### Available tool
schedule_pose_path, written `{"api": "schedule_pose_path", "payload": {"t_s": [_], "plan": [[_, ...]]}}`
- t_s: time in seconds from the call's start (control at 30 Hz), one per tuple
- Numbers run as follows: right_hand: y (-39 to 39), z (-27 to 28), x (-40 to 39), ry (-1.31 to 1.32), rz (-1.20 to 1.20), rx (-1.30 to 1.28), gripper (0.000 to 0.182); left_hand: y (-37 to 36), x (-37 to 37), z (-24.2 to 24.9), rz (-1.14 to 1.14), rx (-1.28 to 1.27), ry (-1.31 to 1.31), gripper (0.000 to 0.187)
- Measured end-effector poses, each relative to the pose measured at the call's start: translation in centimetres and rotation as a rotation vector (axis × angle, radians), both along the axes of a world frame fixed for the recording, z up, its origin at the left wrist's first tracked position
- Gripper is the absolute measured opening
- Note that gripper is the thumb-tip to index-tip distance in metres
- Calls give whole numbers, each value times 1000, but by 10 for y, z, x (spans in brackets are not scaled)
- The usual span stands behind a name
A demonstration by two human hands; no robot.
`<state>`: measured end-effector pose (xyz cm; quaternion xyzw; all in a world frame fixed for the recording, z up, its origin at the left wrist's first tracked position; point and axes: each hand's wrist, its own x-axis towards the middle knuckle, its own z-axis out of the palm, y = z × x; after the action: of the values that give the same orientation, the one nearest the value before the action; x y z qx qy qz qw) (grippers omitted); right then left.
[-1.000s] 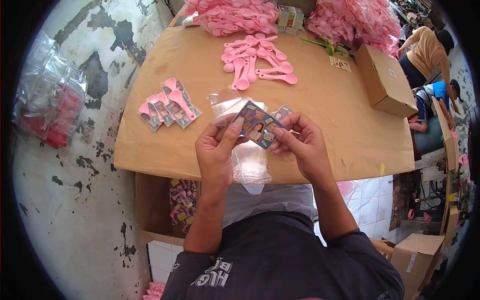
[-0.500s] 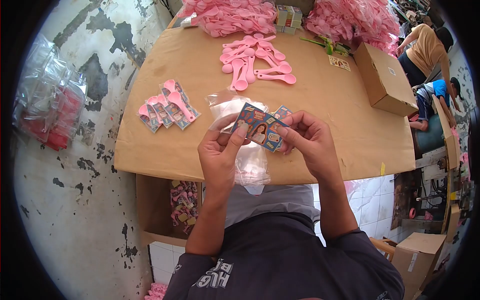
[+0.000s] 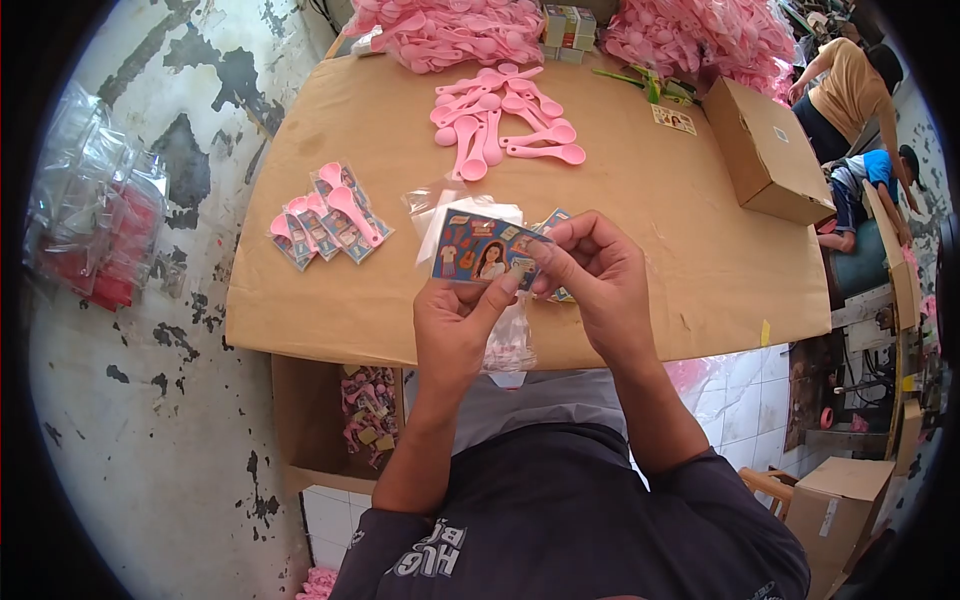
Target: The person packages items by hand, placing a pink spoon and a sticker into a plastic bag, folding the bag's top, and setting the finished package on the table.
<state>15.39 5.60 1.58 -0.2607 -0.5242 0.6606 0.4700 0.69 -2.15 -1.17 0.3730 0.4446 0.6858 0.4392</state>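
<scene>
The person holds a blue printed card (image 3: 478, 248) in both hands, low above the counter (image 3: 700, 270), at the centre of the view. The left hand (image 3: 452, 328) is closed lightly, its thumb on the card's lower edge and its fingers behind; the right hand (image 3: 605, 285) pinches the other end between thumb and fingers. This grip at both ends, printed side up, probably keeps the card flat and its front uncovered. More card shows behind the right hand; whether that is held or lying on the counter, one cannot tell. From the card, clear plastic sleeves (image 3: 512, 338) lie at six o'clock, seemingly for easy reach, and loose pink spoons (image 3: 490, 118) spread at twelve, perhaps so that each can be picked up singly. At nine to ten o'clock, clear packets (image 3: 326, 238) with spoons and similar cards overlap in a group, apart from the loose spoons, likely to avoid mixing. Banded-looking stacks (image 3: 568, 30) stand at one o'clock, and a cardboard box (image 3: 770, 160) between two and three. The card's heading is too small to read; pale upside-down letters on the dark shirt (image 3: 600, 510) seem to include "HUG".
</scene>
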Motion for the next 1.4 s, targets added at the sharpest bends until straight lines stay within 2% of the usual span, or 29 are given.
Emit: {"api": "schedule_pose_path", "payload": {"t_s": [0.13, 0.2, 0.27, 0.33, 0.47, 0.63, 0.73, 0.87, 0.97, 1.0, 1.07, 1.2, 1.27, 1.33, 1.37, 1.4], "plan": [[-1, 0, 2, -3, -2, 34, 13, 1, 0, 8, -38, 64, 80, 41], [-2, 1, 5, -23, 52, 12, 14, 3, 1, 19, 47, 216, -263, 45], [-3, -1, 6, -10, 73, -7, 14, 3, -4, 19, 25, 274, -230, 44], [-6, -1, 5, 2, 89, -26, 15, 4, -2, 19, 97, 308, -343, 43], [-14, 1, -3, 68, 85, -22, 14, 5, 3, 17, 39, 388, -435, 44], [-23, 3, -9, 134, 91, 1, 15, 2, 15, 22, 44, 337, -440, 46], [-24, -1, -11, 87, 7, 86, 16, -1, 16, 22, 16, 304, -392, 50], [-27, -1, -8, -30, 110, 206, 26, 3, 16, 27, 70, 295, -364, 54], [-30, 3, -7, -131, 121, 108, 17, 5, 11, 33, 197, 436, -400, 63], [-30, 1, -7, -135, 104, 109, 17, 4, 6, 30, 180, 434, -407, 63], [-31, -4, -6, -97, 146, 39, 19, 2, 0, 24, 44, 595, -417, 61], [-39, -14, -6, -135, 61, 114, 16, 1, 8, 23, 37, 548, -391, 58], [-43, -13, -6, -71, 60, 59, 16, 0, 12, 23, 51, 525, -407, 57], [-46, -11, -3, 12, 137, -145, 19, -2, 15, 24, 62, 503, -426, 56], [-44, -22, -6, 13, 81, -2, 18, -3, 14, 26, 61, 517, -441, 56], [-43, -22, -6, 9, 68, 1, 18, -4, 13, 28, 59, 532, -455, 55]]}}
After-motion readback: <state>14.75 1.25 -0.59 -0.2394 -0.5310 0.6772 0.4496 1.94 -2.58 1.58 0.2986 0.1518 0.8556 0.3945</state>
